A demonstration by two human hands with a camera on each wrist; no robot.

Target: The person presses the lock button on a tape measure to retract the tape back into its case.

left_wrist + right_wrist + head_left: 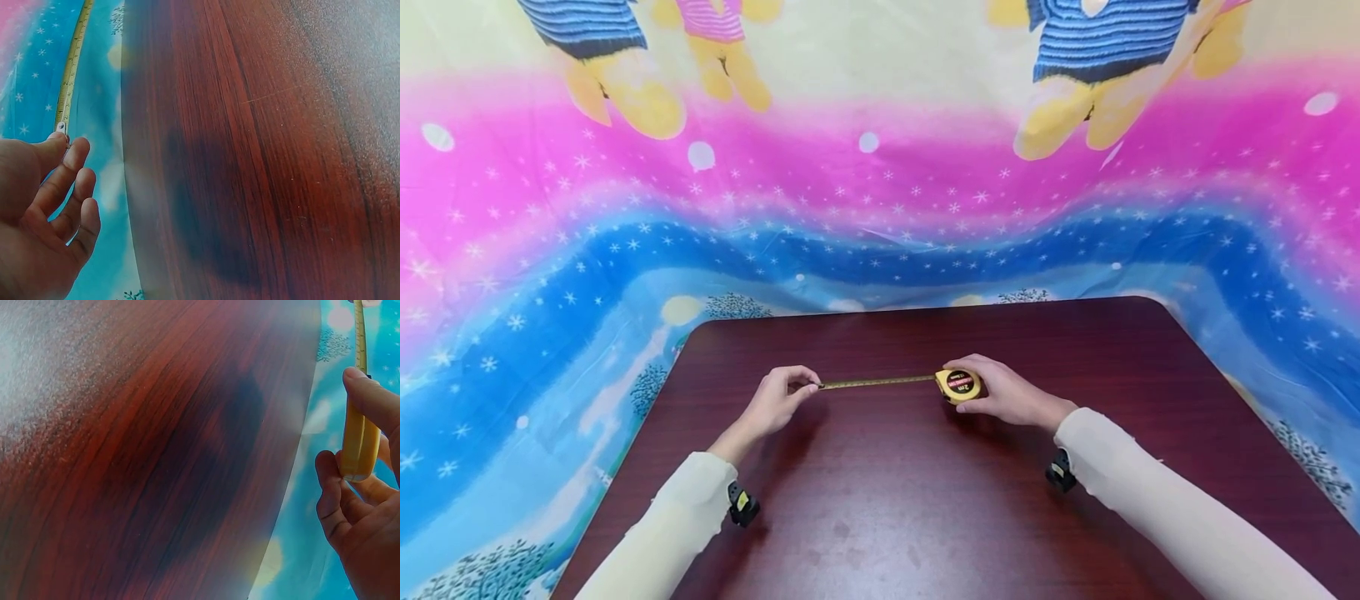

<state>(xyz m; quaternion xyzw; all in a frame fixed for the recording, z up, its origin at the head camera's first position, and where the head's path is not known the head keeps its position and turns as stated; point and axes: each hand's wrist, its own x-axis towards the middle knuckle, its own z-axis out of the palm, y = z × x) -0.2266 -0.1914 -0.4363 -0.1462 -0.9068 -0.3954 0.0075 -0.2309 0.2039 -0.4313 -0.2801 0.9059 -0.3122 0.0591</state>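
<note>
Left fingers: On the left hand [772, 404] I see the thumb and forefinger pinching the metal end hook [61, 127]; the other fingers that show are loosely bent, apart from it.
Right fingers: The right hand [1009, 393] grasps the yellow tape measure [958, 386] by its case, one digit over the 12 o'clock edge and the thumb at the 6 o'clock edge.
Yellow blade: The graduated blade [880, 383] comes out of the case and runs almost straight toward 9 o'clock, to the pinched hook.
Tape measure place: In my head view it is toward 1 o'clock from the middle of the table [880, 483]; it seems lifted above the wood, with shadows below the hands.
Pale sleeves: The left sleeve [670, 517] enters from 7 o'clock, the right sleeve [1165, 483] from between 4 and 5 o'clock.
Black devices: I find a left wrist device [743, 504] and a right wrist device [1061, 471], each by its cuff.
Dark red wood: The table has rounded far corners and a glossy grain.
Printed cloth: From 9 through 12 to 3 o'clock, a cloth [880, 242] with snowflakes and bears surrounds the table.
</note>
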